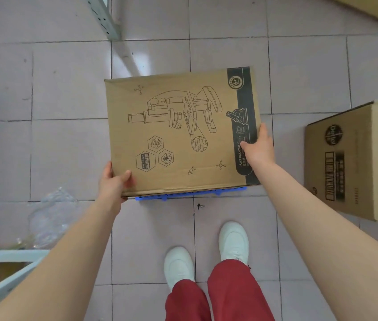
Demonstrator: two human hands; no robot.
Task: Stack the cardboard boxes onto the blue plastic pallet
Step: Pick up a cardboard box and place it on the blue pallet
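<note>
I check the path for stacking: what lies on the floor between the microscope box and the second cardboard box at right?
Only bare floor tiles separate microscope box and second box.

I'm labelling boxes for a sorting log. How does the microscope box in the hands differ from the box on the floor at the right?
The microscope box shows a line-drawn microscope and a dark side strip; the floor box shows a barcode and a round logo. The left hand and right hand grip the microscope box; nothing touches the floor box. Both are brown cardboard.

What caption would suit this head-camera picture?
Both hands, left and right, hold a microscope box over the blue pallet.
</note>
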